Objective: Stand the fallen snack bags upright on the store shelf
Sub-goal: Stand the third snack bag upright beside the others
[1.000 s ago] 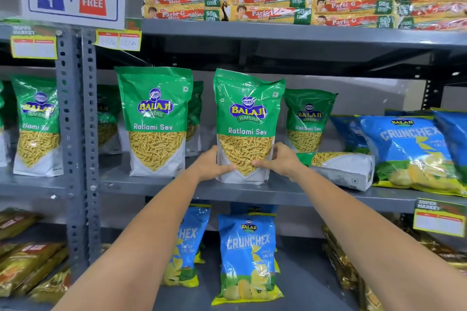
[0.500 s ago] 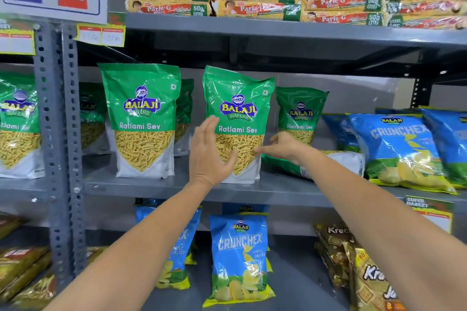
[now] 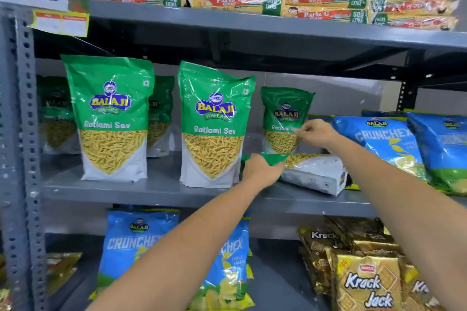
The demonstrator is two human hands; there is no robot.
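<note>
Right of the upright sev bags, the fallen bag point(image 3: 313, 171) lies on the shelf point(image 3: 156, 190), long axis left-right. The left hand point(image 3: 261, 170) grips its green top; the right hand point(image 3: 317, 132) pinches the rear bag point(image 3: 283, 113).

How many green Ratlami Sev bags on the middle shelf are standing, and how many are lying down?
Standing Ratlami Sev bags: 5 (two half hidden behind the front left one)
Fallen Ratlami Sev bag: 1 (left hand grips its green top end)
Total: 6
</note>
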